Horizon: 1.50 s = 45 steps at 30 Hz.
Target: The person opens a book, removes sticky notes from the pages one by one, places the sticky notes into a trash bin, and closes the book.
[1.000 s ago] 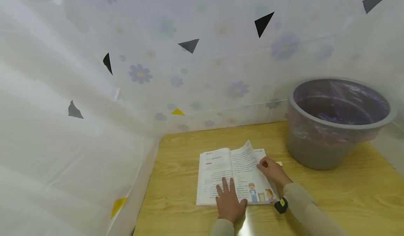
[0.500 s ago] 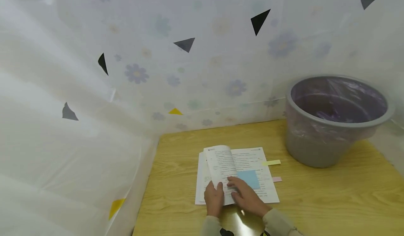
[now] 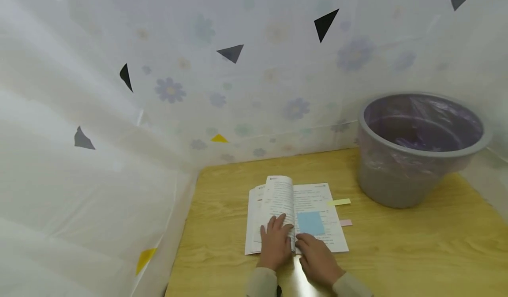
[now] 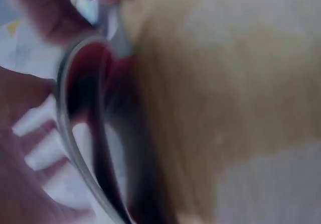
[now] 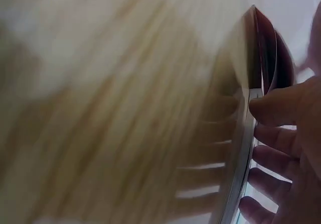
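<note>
An open book (image 3: 317, 193) lies on the wooden table, its left pages bulging and fanned. My left hand (image 3: 274, 246) presses on those pages with fingers spread. Near the spine, my right hand (image 3: 319, 261) rests on the lower right page, fingers slightly bent. A blue sticky note (image 3: 311, 223) sits on that page; a yellow tab (image 3: 341, 202) and a pink tab (image 3: 346, 223) stick out from its right side. In the right wrist view, my thumb (image 5: 276, 106) lies at the book's lower edge. The left wrist view is blurred, with the bulging pages (image 4: 67, 128) beside the palm.
A large grey bucket (image 3: 390, 180) lined with clear plastic stands on the table (image 3: 405, 248), right of the book. A flower-patterned sheet (image 3: 254, 89) hangs behind, and a white plastic sheet (image 3: 99, 191) on the left. Black, grey and yellow triangles mark both sheets.
The lifted right page has been turned to the left, uncovering the blue note and both tabs. My right hand has come in to the spine; my left hand now spreads over the turned pages.
</note>
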Available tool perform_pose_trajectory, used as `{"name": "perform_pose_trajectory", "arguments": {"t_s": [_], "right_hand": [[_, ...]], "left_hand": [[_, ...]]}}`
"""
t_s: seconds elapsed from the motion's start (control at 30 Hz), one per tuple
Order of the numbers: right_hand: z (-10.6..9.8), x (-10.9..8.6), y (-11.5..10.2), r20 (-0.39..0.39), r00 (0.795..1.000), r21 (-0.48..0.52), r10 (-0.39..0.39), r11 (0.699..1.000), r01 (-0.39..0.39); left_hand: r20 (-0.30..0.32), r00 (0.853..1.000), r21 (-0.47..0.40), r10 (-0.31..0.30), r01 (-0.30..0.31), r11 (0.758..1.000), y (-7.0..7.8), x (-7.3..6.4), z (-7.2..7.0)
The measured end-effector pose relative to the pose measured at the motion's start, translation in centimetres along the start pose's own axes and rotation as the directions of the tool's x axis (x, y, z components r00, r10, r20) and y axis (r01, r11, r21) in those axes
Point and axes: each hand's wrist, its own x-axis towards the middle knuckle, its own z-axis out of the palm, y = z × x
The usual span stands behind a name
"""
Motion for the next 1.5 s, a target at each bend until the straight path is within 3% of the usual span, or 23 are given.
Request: {"name": "perform_pose_trajectory", "arguments": {"t_s": [0.03, 0.1, 0.2, 0.4, 0.5, 0.67, 0.77, 1.0, 1.17, 1.23, 1.3, 1.4, 1.5], "right_hand": [[0.1, 0.0, 0.1, -0.011, 1.0, -0.004, -0.018, 1.0, 0.018], [0.2, 0.1, 0.3, -0.017, 0.999, -0.006, -0.043, 0.999, 0.043], [0.2, 0.2, 0.5, -0.018, 0.998, -0.006, -0.06, 0.998, 0.06], [0.0, 0.5, 1.1, 0.005, 0.997, 0.043, -0.072, 0.997, 0.072], [-0.4, 0.5, 1.5, 0.057, 0.997, 0.099, -0.048, 0.994, 0.042], [-1.1, 0.6, 2.0, 0.177, 0.983, 0.24, -0.042, 0.971, -0.002], [-1.7, 0.8, 2.5, 0.229, 0.973, 0.305, -0.025, 0.951, -0.047], [-3.2, 2.7, 5.8, 0.216, 0.966, 0.353, 0.14, 0.912, -0.211], [-4.2, 2.6, 9.5, 0.171, 0.94, 0.334, 0.295, 0.88, -0.337], [-4.6, 2.5, 10.9, 0.141, 0.907, 0.321, 0.397, 0.848, -0.421], [-5.1, 2.7, 12.3, 0.132, 0.858, 0.324, 0.497, 0.796, -0.511], [-5.7, 3.1, 14.1, 0.17, 0.759, 0.342, 0.629, 0.684, -0.644], [-6.0, 3.3, 15.9, 0.251, 0.668, 0.338, 0.701, 0.583, -0.739]], "left_hand": [[0.058, 0.997, 0.009, -0.049, 0.049, 0.999, 0.3, -0.2, 0.1], [0.138, 0.977, 0.028, -0.164, 0.162, 0.986, 0.8, -0.3, 0.2], [0.175, 0.953, 0.046, -0.246, 0.242, 0.969, 1.3, -0.3, 0.3], [0.178, 0.938, 0.082, -0.298, 0.287, 0.954, 2.4, -0.3, 1.4], [0.196, 0.923, 0.092, -0.331, 0.318, 0.944, 2.9, -0.5, 2.2], [0.182, 0.915, 0.092, -0.36, 0.348, 0.933, 2.9, -0.9, 3.4], [0.172, 0.911, 0.056, -0.374, 0.37, 0.927, 2.9, -1.0, 3.3], [0.201, 0.892, 0.003, -0.406, 0.414, 0.91, 3.2, -0.6, 2.8], [0.232, 0.879, 0.021, -0.417, 0.424, 0.906, 3.7, -0.5, 3.1], [0.24, 0.875, 0.02, -0.42, 0.428, 0.904, 3.9, -0.5, 3.0], [0.24, 0.871, 0.018, -0.427, 0.436, 0.9, 4.0, -0.4, 3.0], [0.246, 0.865, 0.027, -0.437, 0.445, 0.895, 4.1, -0.3, 2.9], [0.246, 0.865, 0.027, -0.437, 0.445, 0.895, 4.3, -0.2, 2.8]]}}
